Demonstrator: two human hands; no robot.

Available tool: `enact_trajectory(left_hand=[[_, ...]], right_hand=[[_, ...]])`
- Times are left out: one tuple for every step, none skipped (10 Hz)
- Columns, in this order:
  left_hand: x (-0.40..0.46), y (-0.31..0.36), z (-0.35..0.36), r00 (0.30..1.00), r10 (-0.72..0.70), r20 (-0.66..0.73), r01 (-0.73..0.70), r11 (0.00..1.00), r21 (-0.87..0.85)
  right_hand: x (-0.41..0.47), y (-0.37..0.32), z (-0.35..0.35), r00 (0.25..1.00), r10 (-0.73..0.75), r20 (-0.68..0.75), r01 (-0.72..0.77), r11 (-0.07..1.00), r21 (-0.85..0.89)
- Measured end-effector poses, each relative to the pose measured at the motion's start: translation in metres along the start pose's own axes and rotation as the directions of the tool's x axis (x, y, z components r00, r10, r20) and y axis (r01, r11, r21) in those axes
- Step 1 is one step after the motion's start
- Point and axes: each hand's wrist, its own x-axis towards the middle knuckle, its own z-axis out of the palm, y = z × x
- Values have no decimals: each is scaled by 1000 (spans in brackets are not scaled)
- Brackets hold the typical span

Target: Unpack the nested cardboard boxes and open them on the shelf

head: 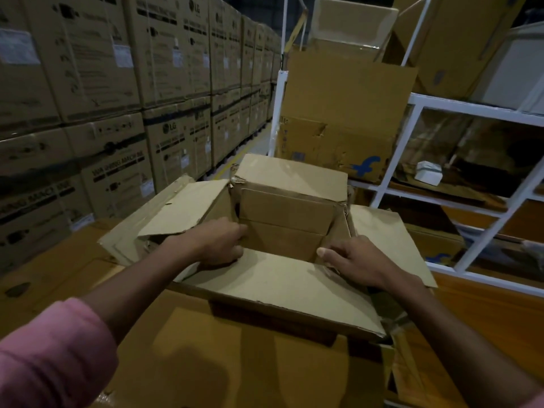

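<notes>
A wall of stacked printed cartons (117,92) fills the whole left half of the frame, running back toward the upper centre. On the right stands a white metal shelf rack (459,108), with a tall worn carton (344,119) bearing a blue logo leaning at its left post and a small white packet (429,172) on a lower level. Across the bottom lies a broad flat cardboard surface (250,360), on which the open outer box (279,284) rests at the centre of the frame, its four flaps spread outward. Inside it, in the centre, sits a smaller inner box (287,213), its top flaps partly folded, nested against the far wall. The left hand (219,244), coming from a pink sleeve (50,354) at lower left, reaches over the outer box's left edge with fingers curled down inside against the inner box; whether they grip it I cannot tell. The right hand (351,257), at centre right, clasps the outer box's near right corner, thumb on the rim
</notes>
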Motion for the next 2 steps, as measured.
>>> enact_trajectory(left_hand=[[-3,11,-2,992,-1,-129,1,1000,-2],[1,22,-2,951,20,-310,-22,1000,-4]], right_hand=[[-4,-4,-3,997,8,-80,-6,1000,26],[-6,-6,-8,973,-2,-230,13,999,46]])
